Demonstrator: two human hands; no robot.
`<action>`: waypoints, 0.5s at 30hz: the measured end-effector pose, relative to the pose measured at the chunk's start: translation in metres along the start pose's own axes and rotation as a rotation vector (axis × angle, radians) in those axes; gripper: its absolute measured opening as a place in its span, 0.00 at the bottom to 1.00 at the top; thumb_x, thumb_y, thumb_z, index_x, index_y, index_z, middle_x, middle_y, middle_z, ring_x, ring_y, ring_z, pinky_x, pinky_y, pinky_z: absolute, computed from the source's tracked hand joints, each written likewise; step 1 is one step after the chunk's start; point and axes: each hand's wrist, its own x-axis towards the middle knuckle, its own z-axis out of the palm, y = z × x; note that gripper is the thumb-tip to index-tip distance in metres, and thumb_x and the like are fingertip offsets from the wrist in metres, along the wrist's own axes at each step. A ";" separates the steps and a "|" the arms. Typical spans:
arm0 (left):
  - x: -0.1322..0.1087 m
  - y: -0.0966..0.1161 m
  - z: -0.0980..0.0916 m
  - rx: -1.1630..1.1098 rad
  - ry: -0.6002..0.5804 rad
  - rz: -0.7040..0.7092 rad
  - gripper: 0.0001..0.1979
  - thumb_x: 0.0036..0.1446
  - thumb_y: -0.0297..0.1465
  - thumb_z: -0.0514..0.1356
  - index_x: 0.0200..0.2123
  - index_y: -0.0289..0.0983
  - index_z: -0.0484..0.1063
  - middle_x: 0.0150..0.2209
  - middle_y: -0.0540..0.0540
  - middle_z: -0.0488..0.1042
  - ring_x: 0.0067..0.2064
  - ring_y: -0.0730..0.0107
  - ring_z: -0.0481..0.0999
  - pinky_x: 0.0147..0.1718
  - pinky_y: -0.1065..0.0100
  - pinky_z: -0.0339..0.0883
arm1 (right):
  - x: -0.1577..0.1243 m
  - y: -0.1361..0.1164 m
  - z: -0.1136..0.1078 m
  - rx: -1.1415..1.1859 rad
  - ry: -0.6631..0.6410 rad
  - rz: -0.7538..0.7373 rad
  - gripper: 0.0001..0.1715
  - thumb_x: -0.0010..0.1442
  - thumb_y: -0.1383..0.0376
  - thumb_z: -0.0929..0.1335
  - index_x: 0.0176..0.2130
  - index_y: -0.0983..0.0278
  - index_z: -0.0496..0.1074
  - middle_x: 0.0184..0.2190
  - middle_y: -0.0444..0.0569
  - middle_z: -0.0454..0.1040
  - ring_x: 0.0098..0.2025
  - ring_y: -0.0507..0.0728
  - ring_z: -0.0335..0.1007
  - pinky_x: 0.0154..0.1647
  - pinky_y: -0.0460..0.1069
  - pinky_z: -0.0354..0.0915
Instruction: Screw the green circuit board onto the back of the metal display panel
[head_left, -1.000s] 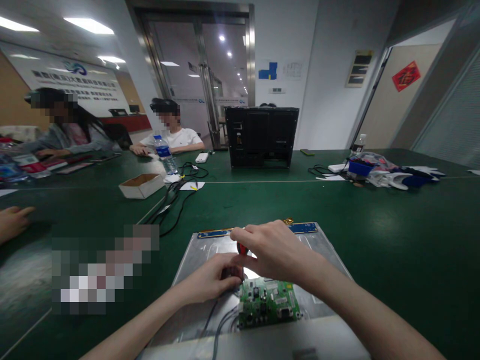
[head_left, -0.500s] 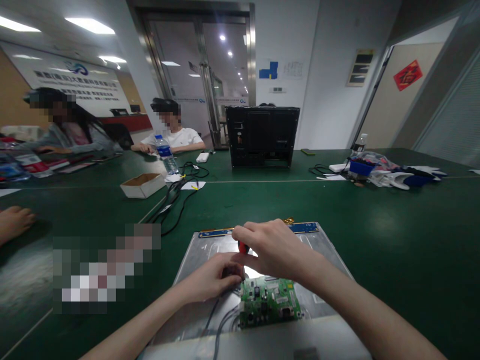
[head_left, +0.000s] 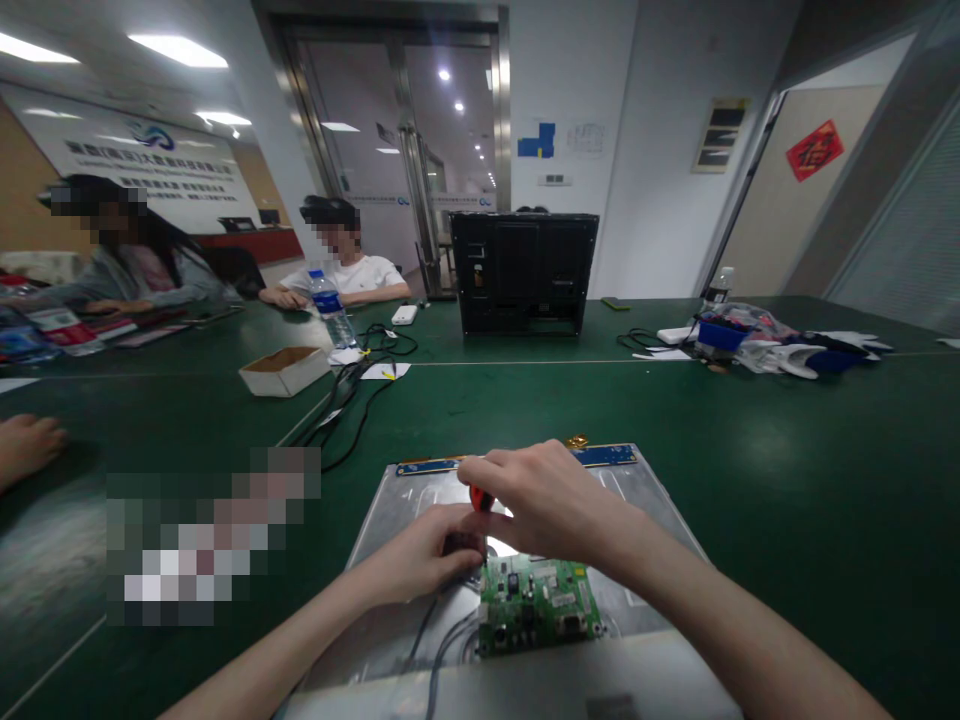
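Head view: my right hand (head_left: 547, 500) closes over the red grip of a small screwdriver (head_left: 478, 497), held upright at the far corner of a green circuit board (head_left: 536, 605). My left hand (head_left: 420, 555) curls beside it, fingertips seemingly pinching the shaft, though my knuckles hide the tip. The board lies on a dull, flat metal panel (head_left: 390, 520) on the green table (head_left: 750, 450). I judge the driver light and rigid, best held by its handle. The board looks thin, stiff and fragile, best handled by its edges.
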 end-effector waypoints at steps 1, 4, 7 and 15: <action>0.000 -0.001 0.000 -0.005 0.004 0.006 0.04 0.53 0.30 0.59 0.33 0.36 0.71 0.32 0.48 0.74 0.36 0.63 0.71 0.37 0.65 0.66 | 0.000 0.000 0.000 0.000 0.001 -0.007 0.09 0.63 0.61 0.68 0.43 0.62 0.68 0.35 0.46 0.77 0.29 0.52 0.68 0.24 0.48 0.44; 0.001 -0.005 0.001 -0.019 -0.002 0.031 0.05 0.54 0.32 0.59 0.33 0.35 0.71 0.31 0.49 0.73 0.35 0.64 0.71 0.35 0.66 0.65 | 0.000 -0.001 -0.002 0.037 0.009 -0.021 0.11 0.62 0.61 0.67 0.44 0.64 0.67 0.39 0.49 0.76 0.32 0.54 0.70 0.25 0.48 0.47; 0.002 -0.007 0.002 -0.024 -0.030 0.040 0.06 0.56 0.31 0.59 0.33 0.35 0.72 0.31 0.48 0.73 0.34 0.65 0.70 0.35 0.67 0.65 | -0.001 0.000 -0.001 0.060 0.015 -0.015 0.13 0.62 0.65 0.64 0.47 0.66 0.66 0.41 0.50 0.76 0.32 0.54 0.70 0.25 0.49 0.49; 0.000 -0.001 0.001 0.008 0.004 0.018 0.05 0.55 0.30 0.59 0.35 0.36 0.72 0.34 0.47 0.75 0.36 0.62 0.72 0.37 0.64 0.67 | 0.000 -0.002 0.002 -0.021 0.020 -0.005 0.07 0.64 0.63 0.66 0.42 0.64 0.68 0.36 0.47 0.77 0.27 0.51 0.66 0.24 0.49 0.43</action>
